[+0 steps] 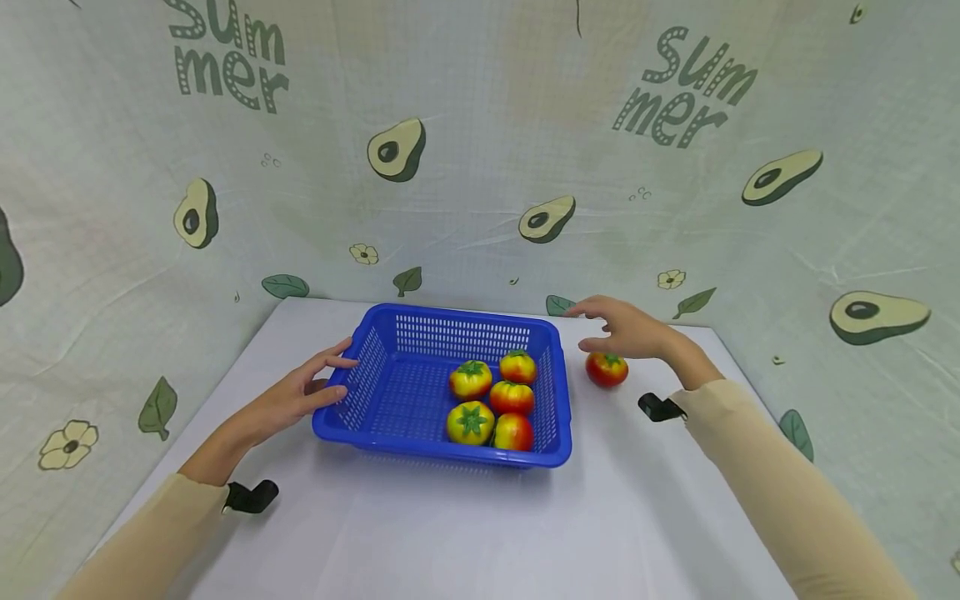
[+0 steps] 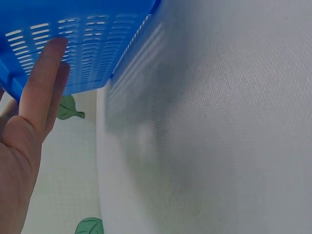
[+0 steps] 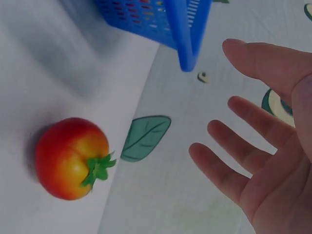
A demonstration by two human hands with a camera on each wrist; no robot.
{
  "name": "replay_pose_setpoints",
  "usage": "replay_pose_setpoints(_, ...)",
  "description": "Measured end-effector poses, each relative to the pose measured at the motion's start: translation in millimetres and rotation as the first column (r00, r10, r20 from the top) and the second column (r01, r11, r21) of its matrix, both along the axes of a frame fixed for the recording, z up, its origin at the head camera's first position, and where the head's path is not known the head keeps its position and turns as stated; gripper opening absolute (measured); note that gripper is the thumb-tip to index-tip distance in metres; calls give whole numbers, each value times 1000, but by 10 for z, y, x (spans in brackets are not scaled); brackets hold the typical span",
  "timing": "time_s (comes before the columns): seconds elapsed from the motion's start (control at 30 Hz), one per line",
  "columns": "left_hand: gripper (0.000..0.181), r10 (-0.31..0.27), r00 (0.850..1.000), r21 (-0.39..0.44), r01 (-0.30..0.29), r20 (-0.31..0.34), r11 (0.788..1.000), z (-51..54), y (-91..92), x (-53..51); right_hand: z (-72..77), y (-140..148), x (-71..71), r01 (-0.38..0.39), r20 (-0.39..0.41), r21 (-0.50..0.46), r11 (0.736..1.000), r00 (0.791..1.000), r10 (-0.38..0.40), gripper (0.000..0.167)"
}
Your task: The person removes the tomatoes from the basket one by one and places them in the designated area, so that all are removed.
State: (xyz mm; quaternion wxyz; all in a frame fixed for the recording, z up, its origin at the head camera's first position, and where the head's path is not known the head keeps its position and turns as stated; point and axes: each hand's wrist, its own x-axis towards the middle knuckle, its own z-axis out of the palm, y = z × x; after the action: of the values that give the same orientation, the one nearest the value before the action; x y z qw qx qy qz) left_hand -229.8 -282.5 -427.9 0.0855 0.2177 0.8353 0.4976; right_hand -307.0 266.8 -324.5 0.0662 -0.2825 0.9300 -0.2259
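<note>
At the left rim of a blue plastic basket [image 1: 442, 450] is my left hand [image 1: 300, 392]. Its thumb and foremost fingertips lie over the rim, while the left wrist view shows two straight fingers [image 2: 41, 87] along the slotted outer wall. Several red-and-yellow tomatoes [image 1: 512, 398] with green tops sit in the right half of the basket. Past the right rim, my right hand [image 1: 626, 329] hovers with fingers spread and nothing between them. Just below it, one red tomato [image 3: 70, 158] lies on the table, apart from the hand.
The white table [image 1: 450, 533] holds the basket near its far edge. Behind it hangs a pale cloth [image 1: 465, 208] printed with avocados, leaves and lettering. A black wrist device [image 1: 660, 407] sticks out from the right sleeve, another [image 1: 252, 497] from the left.
</note>
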Motion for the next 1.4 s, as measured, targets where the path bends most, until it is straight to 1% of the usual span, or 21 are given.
replay_pose_setpoints(0.2,49,-2,1000,4,2,2,1000,2,3,-10,130,-275,21,-71,-7,-4,997,997,71,55)
replay_pose_setpoints(0.3,49,0,1000,4,0,1,1000,5,8,-12,170,-414,20,-102,-9,-1,995,995,102,56)
replay_pose_setpoints(0.4,49,-1,1000,6,1,4,1000,12,11,-12,195,-555,17,-137,-1,-3,991,991,137,56)
replay_pose_setpoints(0.63,49,-2,1000,7,2,13,1000,35,10,-3,218,-875,-2,-213,18,27,977,977,212,57)
replay_pose_setpoints(0.77,50,-6,1000,11,6,13,1000,38,12,0,198,-1023,-45,-263,25,36,964,965,262,57)
replay_pose_setpoints(0.87,50,-6,1000,10,6,13,1000,31,12,0,172,-1122,-68,-286,47,50,957,958,283,58)
replay_pose_setpoints(1.0,49,-9,1000,14,9,19,1000,20,14,-7,114,-1233,-101,-301,77,65,951,952,296,60)
replay_pose_setpoints(1.17,49,-17,1000,19,16,19,1000,8,14,-20,19,-1329,-142,-306,149,55,950,944,295,61)
replay_pose_setpoints(1.4,49,-4,1000,13,3,23,1000,22,4,6,-96,-1478,-162,-313,210,50,949,932,296,63)
